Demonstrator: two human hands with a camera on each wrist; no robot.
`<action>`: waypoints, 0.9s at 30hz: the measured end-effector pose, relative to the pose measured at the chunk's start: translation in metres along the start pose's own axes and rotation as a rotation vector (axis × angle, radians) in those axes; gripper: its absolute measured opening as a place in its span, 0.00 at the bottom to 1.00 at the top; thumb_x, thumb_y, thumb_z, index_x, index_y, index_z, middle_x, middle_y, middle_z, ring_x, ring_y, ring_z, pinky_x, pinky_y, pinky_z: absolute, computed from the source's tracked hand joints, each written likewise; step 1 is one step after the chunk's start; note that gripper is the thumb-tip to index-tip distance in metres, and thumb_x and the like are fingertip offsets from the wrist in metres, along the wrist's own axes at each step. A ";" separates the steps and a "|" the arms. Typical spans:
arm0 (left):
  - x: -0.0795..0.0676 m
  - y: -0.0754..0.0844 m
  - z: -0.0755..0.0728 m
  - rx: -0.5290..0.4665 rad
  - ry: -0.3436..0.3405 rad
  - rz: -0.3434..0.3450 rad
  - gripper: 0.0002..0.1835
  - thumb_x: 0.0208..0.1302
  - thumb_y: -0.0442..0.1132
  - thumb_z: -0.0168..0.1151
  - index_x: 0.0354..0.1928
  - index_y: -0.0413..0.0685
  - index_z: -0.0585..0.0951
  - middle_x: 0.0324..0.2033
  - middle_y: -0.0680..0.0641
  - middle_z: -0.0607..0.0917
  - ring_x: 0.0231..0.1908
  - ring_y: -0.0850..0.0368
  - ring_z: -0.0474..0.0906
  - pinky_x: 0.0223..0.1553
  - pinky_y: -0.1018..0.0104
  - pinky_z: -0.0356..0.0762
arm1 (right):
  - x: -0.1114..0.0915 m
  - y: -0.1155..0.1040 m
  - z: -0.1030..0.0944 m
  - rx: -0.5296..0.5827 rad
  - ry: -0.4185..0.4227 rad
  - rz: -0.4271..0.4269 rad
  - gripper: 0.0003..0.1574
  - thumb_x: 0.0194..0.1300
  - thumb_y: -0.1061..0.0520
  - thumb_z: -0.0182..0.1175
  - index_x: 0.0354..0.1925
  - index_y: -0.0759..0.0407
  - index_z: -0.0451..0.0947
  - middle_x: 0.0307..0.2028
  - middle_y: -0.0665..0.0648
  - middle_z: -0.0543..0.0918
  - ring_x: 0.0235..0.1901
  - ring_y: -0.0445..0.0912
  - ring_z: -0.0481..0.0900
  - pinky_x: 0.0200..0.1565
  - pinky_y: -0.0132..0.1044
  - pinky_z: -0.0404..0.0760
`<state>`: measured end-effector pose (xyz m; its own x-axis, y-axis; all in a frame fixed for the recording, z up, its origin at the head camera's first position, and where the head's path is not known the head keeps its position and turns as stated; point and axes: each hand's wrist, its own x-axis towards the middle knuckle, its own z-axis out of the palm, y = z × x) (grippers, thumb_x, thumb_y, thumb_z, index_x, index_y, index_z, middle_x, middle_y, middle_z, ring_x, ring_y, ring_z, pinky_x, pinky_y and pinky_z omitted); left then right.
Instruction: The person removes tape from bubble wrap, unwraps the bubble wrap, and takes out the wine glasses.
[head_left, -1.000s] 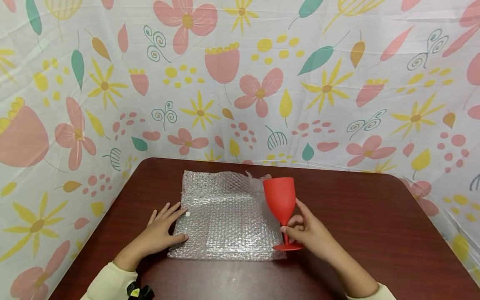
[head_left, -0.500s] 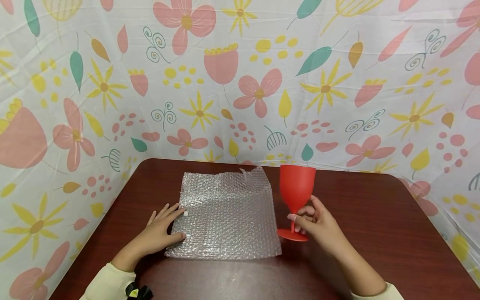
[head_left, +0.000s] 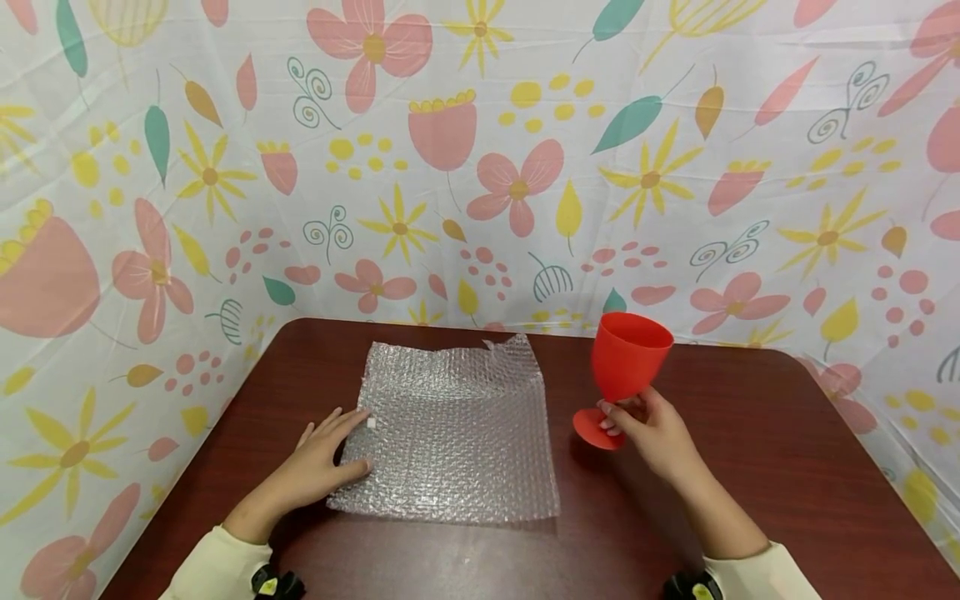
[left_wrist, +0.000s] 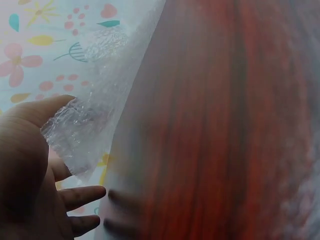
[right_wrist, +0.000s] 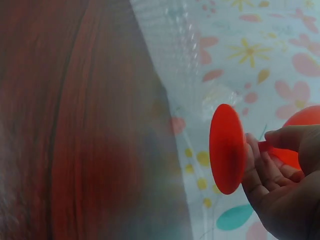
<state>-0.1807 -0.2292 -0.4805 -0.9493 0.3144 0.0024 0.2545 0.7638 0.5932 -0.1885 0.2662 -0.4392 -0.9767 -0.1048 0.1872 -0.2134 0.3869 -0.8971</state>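
A red goblet (head_left: 628, 358) is held above the table by my right hand (head_left: 656, 433), whose thumb and fingers pinch its stem. The cup tilts to the right, and its round base (right_wrist: 227, 149) points down and left. On the table lies a sheet of clear bubble wrap (head_left: 457, 442), its far right corner lifted. My left hand (head_left: 311, 467) rests at the wrap's left edge with fingers spread and fairly straight, thumb and fingertips touching it. In the left wrist view, the bubble wrap (left_wrist: 82, 130) lies against the thumb and fingers.
A dark reddish-brown table (head_left: 750, 450) with rounded far corners carries everything. Behind it and along the left hangs a white cloth (head_left: 480, 167) printed with flowers and leaves. A small white piece (head_left: 371, 423) lies on the wrap's left edge. Dark bands (head_left: 277, 583) sit at both wrists.
My right hand has lifted the goblet and carried it rightward and farther back, off the wrap's right edge, tipping it from upright to tilted. The left hand has hardly moved.
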 end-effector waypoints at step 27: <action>0.004 0.002 -0.001 0.017 0.040 0.018 0.44 0.62 0.56 0.68 0.76 0.47 0.64 0.74 0.38 0.67 0.76 0.31 0.53 0.69 0.23 0.42 | 0.026 0.041 -0.012 0.050 0.006 0.214 0.24 0.73 0.62 0.57 0.62 0.74 0.66 0.50 0.75 0.82 0.37 0.41 0.87 0.43 0.31 0.85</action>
<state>-0.1838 -0.2273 -0.4791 -0.9512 0.3051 0.0456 0.2741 0.7681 0.5787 -0.2233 0.2901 -0.4662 -0.9998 -0.0200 -0.0075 -0.0001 0.3541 -0.9352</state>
